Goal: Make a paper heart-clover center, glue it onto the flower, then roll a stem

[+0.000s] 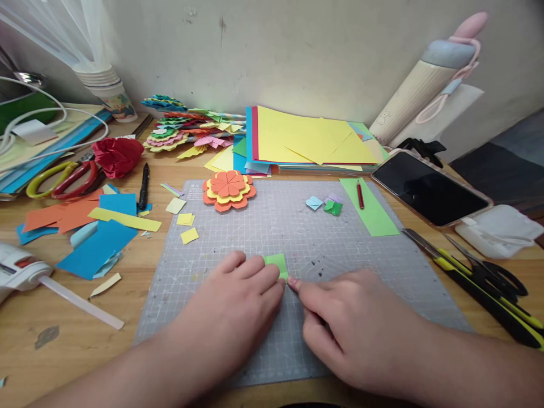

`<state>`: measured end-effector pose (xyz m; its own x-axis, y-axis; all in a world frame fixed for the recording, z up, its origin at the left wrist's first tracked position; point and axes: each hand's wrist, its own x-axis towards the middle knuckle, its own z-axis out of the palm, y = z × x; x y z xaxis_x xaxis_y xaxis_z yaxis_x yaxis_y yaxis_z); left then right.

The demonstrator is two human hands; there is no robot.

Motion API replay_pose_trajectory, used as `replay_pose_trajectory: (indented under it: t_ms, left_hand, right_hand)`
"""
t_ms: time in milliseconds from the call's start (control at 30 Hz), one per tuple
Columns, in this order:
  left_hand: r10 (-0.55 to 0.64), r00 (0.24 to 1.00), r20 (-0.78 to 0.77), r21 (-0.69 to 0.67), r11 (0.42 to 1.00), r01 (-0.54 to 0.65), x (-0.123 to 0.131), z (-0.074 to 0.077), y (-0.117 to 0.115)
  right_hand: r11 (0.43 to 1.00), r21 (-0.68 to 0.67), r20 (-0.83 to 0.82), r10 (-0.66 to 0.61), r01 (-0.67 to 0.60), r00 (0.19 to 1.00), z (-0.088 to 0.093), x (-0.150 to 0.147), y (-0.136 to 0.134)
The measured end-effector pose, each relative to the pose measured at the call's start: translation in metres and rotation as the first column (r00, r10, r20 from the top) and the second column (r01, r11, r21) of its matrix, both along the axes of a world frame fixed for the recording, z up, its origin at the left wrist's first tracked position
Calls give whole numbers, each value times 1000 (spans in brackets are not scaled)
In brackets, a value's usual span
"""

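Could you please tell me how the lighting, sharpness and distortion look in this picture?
In the head view, the light is soft and fairly even; the right hand looks slightly smeared near its knuckles, while the orange and yellow paper flower is fairly crisp; towards the sides, the bottle and paper cups lean outward, perhaps partly from wide-angle stretch.

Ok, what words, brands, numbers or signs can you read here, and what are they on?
None that I can read for sure.
Grey mat: tiny print in its top left corner, too small.
White glue gun: label marks, too blurred.
Paper cups: colourful print, no clear letters.
Tall bottle: a little drawing, no readable word.
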<state>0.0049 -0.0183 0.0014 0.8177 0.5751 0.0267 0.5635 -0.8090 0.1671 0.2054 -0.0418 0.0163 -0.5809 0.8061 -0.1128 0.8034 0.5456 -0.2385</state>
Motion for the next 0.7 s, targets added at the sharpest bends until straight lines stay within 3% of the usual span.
replay_pose_trajectory:
  t_ms: [267, 700]
  left_hand:
    - [34, 994, -101, 49, 998, -29, 7, 0, -17]
    - [182, 977, -108, -1, 983, -183, -18, -2, -37]
  right_hand:
    - [999, 33, -1, 21, -21, 1000, 1, 2, -2]
    - [1000, 9, -29, 16, -16, 999, 1, 3, 0]
